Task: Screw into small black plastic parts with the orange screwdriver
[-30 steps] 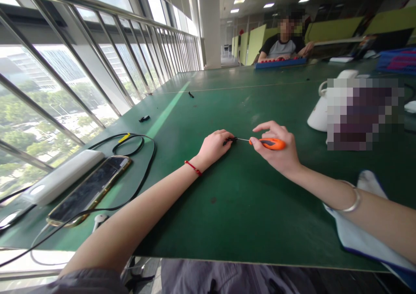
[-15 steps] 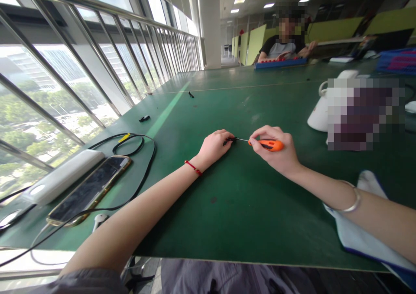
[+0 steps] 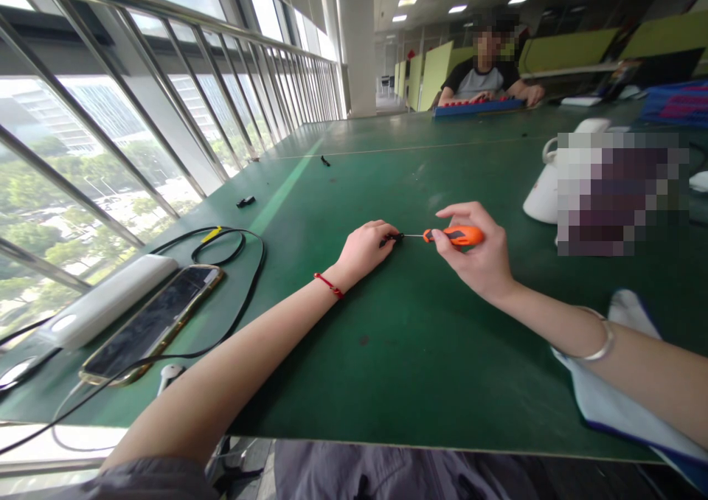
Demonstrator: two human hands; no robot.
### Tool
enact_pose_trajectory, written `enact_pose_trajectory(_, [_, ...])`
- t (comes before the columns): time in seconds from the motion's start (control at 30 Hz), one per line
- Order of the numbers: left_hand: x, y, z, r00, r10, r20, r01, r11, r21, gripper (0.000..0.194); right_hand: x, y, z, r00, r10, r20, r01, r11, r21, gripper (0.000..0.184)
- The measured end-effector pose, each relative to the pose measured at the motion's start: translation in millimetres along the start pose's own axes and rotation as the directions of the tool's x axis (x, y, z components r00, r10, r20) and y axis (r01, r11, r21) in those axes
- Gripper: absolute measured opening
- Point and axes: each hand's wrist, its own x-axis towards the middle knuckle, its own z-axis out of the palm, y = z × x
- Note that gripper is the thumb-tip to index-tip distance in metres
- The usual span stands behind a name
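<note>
Bright daylight enters through the left windows.

Orange screwdriver at black piece

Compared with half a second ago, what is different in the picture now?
The right hand's index finger has opened up and away from the screwdriver; its thumb is still against the handle. The co-worker's hand has lowered toward the table. The left hand at the small black part, and the phone, stayed.
</note>
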Motion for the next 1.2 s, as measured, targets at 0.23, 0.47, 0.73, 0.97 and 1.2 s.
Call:
enact_pose_trajectory(0.23, [0.2,0.5,-0.5,1.0,-0.001,0.003,0.001,1.0,0.001,0.024,1.8,-0.2,-0.3,1.0,-0.016,-0.014,0.015,0.999,-0.037,0.024])
enact_pose_trajectory(0.47, [0.8,1.3,-0.8,1.0,0.007,0.003,-0.007,1.0,0.003,0.024,-1.9,-1.8,0.8,1.0,-0.007,-0.004,0.007,0.999,-0.035,0.018])
enact_pose_trajectory(0.73, [0.7,0.5,-0.4,1.0,0.004,0.006,-0.004,1.0,0.006,0.025,-0.1,-0.9,0.9,1.0,0.01,0.029,-0.007,0.997,-0.076,0.01])
enact_pose_trajectory(0.97, [0.4,0.3,-0.7,1.0,0.007,0.008,-0.007,1.0,-0.001,0.024,-0.1,1.2,1.6,0.997,-0.015,-0.07,0.016,1.0,0.002,0.036])
enact_pose_trajectory(1.2, [0.7,0.6,-0.5,1.0,0.002,0.005,-0.002,1.0,0.008,0.024,-1.2,-1.9,1.0,0.999,0.014,0.034,-0.012,0.997,-0.074,0.008])
